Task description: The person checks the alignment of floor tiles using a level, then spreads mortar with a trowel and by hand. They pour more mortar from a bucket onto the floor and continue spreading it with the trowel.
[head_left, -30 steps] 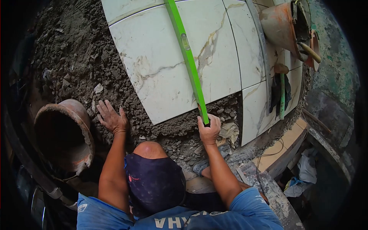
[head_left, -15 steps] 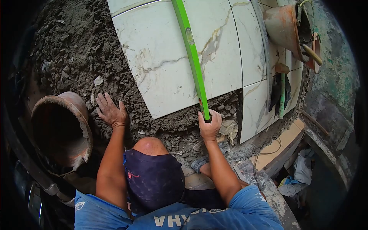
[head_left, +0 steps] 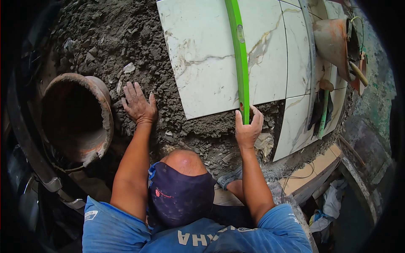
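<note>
My right hand point(head_left: 249, 126) grips the near end of a long green spirit level point(head_left: 241, 63), thumb on one side and fingers on the other. The level lies lengthwise across a large white marble-patterned tile point(head_left: 206, 63), its near end jutting past the tile's front edge. A vial shows in the level's upper part; its bubble is too small to read. My left hand point(head_left: 139, 103) rests palm down on the dark, crumbly mortar bed point(head_left: 126, 46), fingers spread and holding nothing, left of the tile.
An empty, mortar-caked bucket point(head_left: 76, 120) lies tipped at left. On the right-hand tiles point(head_left: 295, 122) are a second bucket point(head_left: 333, 46), a metal straightedge point(head_left: 310, 55) and a green-handled mallet point(head_left: 324, 105). Crumpled plastic point(head_left: 264, 144) lies near my right hand.
The whole view has shifted, so the tile and level appear farther right. The level looks more upright in view. My right hand still grips it, and my left hand stays spread on the mortar.
</note>
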`<action>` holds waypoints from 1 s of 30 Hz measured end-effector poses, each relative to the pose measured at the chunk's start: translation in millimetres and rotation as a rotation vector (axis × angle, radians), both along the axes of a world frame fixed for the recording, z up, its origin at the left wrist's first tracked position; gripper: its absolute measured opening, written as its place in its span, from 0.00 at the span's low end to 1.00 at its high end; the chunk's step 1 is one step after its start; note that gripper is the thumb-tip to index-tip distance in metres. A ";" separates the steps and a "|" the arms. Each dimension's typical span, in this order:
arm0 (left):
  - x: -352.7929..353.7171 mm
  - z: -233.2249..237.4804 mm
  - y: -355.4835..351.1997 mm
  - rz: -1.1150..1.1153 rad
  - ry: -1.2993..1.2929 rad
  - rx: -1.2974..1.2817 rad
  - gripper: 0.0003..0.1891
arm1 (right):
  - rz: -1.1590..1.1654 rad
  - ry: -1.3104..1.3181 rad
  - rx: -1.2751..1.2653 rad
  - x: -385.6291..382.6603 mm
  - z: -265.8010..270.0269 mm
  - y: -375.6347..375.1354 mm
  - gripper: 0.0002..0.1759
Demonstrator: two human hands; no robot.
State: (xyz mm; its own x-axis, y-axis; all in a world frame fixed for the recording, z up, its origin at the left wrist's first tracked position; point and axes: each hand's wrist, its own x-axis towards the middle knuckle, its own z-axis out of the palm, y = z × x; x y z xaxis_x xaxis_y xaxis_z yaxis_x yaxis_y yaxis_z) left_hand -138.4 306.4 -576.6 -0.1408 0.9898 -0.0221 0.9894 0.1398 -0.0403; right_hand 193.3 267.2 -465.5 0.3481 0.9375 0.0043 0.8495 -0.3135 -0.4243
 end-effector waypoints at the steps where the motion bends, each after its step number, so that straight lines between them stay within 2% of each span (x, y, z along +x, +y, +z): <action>1: 0.1 -0.4 0.3 0.001 -0.012 0.007 0.40 | 0.007 -0.015 -0.015 -0.8 1.2 5.5 0.25; 2: 0.4 -0.5 0.6 -0.003 -0.028 0.016 0.40 | 0.011 -0.016 -0.007 -2.3 3.6 10.6 0.25; 4: -2.3 1.0 0.0 0.027 -0.005 -0.019 0.40 | -0.067 0.062 -0.278 -5.6 11.9 20.5 0.25; 5: 0.9 0.4 2.2 0.044 0.007 -0.058 0.40 | -0.045 0.051 -0.305 -4.7 13.1 23.2 0.22; 7: -0.9 -8.6 0.9 0.021 0.058 -0.011 0.40 | -0.017 0.056 -0.258 5.0 1.2 19.9 0.18; 8: 0.9 -6.7 2.0 0.044 0.120 -0.068 0.39 | -0.019 0.070 -0.170 9.3 -4.0 17.8 0.17; 10: 0.3 -7.6 1.3 -0.014 0.046 0.102 0.37 | -0.013 0.109 -0.064 21.8 -5.9 11.0 0.15; 12: 0.9 -7.4 1.6 -0.034 0.025 0.149 0.35 | 0.003 0.159 0.059 39.0 -0.1 1.5 0.13; 15: -4.2 -10.6 -1.0 -0.066 0.027 0.199 0.35 | -0.059 0.107 -0.032 93.8 26.8 -18.8 0.16; 17: -5.0 -9.5 1.6 -0.010 0.060 0.080 0.35 | -0.046 0.021 0.011 147.8 39.2 -39.3 0.17; 18: -10.9 -16.6 1.5 -0.020 -0.014 0.129 0.35 | -0.051 -0.024 -0.008 179.4 43.6 -51.8 0.17; 19: -7.4 -6.8 1.3 -0.033 -0.013 0.151 0.35 | -0.059 -0.067 -0.030 207.6 46.6 -66.6 0.17; 21: 12.7 15.9 -6.7 -0.119 -0.171 0.305 0.34 | -0.088 -0.179 -0.068 245.8 53.6 -94.2 0.16; 22: 26.5 29.4 -9.1 -0.244 -0.245 0.355 0.33 | -0.097 -0.176 -0.052 259.2 51.7 -106.4 0.16; 23: 41.4 42.1 -15.1 -0.319 -0.242 0.276 0.30 | -0.116 -0.188 -0.064 269.2 46.0 -118.3 0.16; 25: 66.4 57.0 -25.1 -0.471 -0.304 0.302 0.28 | -0.133 -0.179 -0.060 280.9 32.7 -136.1 0.16; 30: 86.2 73.4 -46.6 -0.385 -0.431 0.204 0.24 | -0.224 -0.203 -0.051 288.5 -3.8 -152.3 0.17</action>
State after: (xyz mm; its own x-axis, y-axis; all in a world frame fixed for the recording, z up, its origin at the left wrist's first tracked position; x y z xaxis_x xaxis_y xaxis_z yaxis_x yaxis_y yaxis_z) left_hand -52.3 259.8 -503.2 0.2071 0.9582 0.1973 0.8917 -0.2679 0.3650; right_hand 481.8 114.9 -469.3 0.5429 0.8383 0.0494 0.8227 -0.5191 -0.2317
